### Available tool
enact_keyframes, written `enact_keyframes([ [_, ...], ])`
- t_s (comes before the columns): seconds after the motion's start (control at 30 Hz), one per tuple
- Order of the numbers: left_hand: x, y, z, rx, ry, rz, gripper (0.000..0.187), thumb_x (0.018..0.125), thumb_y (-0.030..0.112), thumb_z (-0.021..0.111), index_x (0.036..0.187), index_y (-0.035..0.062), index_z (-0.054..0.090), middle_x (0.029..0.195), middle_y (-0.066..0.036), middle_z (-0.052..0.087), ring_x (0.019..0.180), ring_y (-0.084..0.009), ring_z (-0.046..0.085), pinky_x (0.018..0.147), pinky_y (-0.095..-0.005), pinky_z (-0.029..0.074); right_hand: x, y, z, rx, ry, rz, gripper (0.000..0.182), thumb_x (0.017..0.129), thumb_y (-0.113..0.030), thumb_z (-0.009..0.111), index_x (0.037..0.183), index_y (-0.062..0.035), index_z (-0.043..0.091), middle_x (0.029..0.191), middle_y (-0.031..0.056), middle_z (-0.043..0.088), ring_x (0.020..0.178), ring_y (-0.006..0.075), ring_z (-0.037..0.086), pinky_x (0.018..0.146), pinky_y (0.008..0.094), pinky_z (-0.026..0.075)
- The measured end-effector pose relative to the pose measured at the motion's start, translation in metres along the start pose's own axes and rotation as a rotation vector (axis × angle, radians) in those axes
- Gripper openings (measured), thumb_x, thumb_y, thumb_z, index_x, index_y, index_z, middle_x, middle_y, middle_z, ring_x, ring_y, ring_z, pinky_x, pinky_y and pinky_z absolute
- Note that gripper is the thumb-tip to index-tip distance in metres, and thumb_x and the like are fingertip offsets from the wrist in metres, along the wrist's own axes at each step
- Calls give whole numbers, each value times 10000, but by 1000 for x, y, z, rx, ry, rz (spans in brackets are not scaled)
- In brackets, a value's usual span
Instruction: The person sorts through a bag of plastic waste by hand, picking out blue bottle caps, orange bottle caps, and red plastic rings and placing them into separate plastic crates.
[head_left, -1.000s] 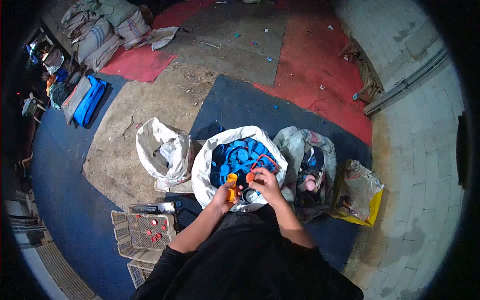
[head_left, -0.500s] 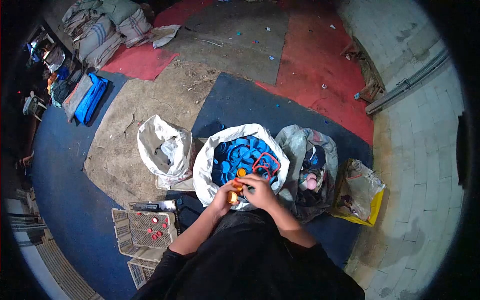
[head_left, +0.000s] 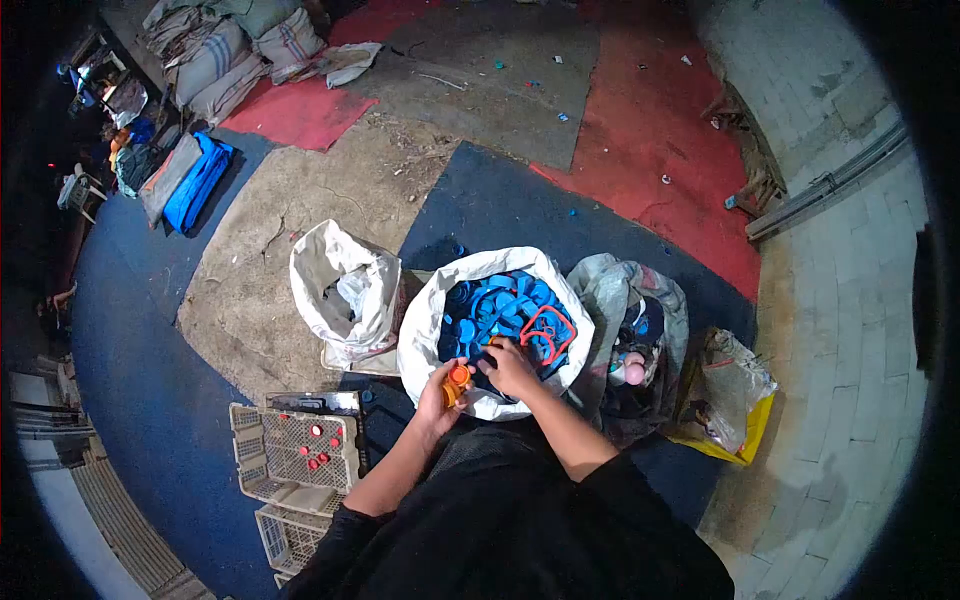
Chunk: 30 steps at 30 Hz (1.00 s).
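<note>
In front of me a white woven sack [head_left: 417, 345] stands with its rim rolled down, full of blue plastic caps [head_left: 488, 307]. A red plastic loop [head_left: 560, 325] lies on top of them. My left hand [head_left: 436, 402], over the sack's near rim, is closed around several orange caps [head_left: 459, 376]. My right hand [head_left: 512, 374] reaches into the sack, its fingers bent onto another orange cap [head_left: 493, 342] that they partly hide.
Left of the sack stands a smaller white sack [head_left: 312, 270]; to the right are a grey sack [head_left: 600, 285] of mixed items and a yellow bag [head_left: 757, 428]. Plastic crates [head_left: 262, 450], one with red caps [head_left: 318, 461], sit at lower left. A wall [head_left: 850, 310] borders the right.
My hands have moved apart. The right has gone forward from the left hand's caps to the orange cap in the sack. The whole view has shifted slightly.
</note>
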<state>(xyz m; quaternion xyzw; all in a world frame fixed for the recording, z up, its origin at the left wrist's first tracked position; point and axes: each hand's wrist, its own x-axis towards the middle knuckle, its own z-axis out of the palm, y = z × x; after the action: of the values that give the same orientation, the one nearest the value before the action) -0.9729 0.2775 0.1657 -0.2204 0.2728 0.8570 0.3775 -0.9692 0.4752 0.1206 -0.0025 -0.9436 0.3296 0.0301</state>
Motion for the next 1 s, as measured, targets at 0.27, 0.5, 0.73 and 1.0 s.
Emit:
enact_keyframes([
  [0.27, -6, 10, 4, -216, 52, 39, 430, 1060, 361, 504, 1400, 101, 538, 1325, -123, 647, 1209, -293, 642, 870, -349, 592, -4, -4, -16, 555, 120, 243, 134, 907, -90, 737, 1013, -8, 748, 990, 109, 757, 846, 216, 735, 762, 337, 571],
  [0.5, 9, 6, 20, -239, -13, 59, 449, 1053, 350, 513, 1380, 44, 552, 1366, -158, 633, 1243, -304, 629, 1021, -444, 553, -17, -25, -74, 1455, 74, 614, 260, 925, -16, 717, 1178, -27, 659, 1139, 100, 697, 992, 184, 706, 826, 314, 587],
  [0.73, 23, -3, 54, -165, -98, -11, 465, 1040, 357, 524, 1354, 18, 574, 1316, -156, 652, 1191, -277, 635, 1027, -465, 532, -22, -80, -110, 412, 198, -107, 146, 839, -3, 702, 980, -26, 733, 1111, 103, 701, 1045, 277, 680, 936, 388, 522],
  [1.0, 34, -25, 57, -226, -141, 82, 229, 991, 233, 600, 1094, 32, 635, 1062, -115, 688, 1002, -231, 665, 934, -357, 549, -33, -96, -111, 181, 20, -242, 282, 877, -70, 667, 1148, -38, 739, 1276, 152, 646, 1198, 338, 620, 1046, 450, 467],
])
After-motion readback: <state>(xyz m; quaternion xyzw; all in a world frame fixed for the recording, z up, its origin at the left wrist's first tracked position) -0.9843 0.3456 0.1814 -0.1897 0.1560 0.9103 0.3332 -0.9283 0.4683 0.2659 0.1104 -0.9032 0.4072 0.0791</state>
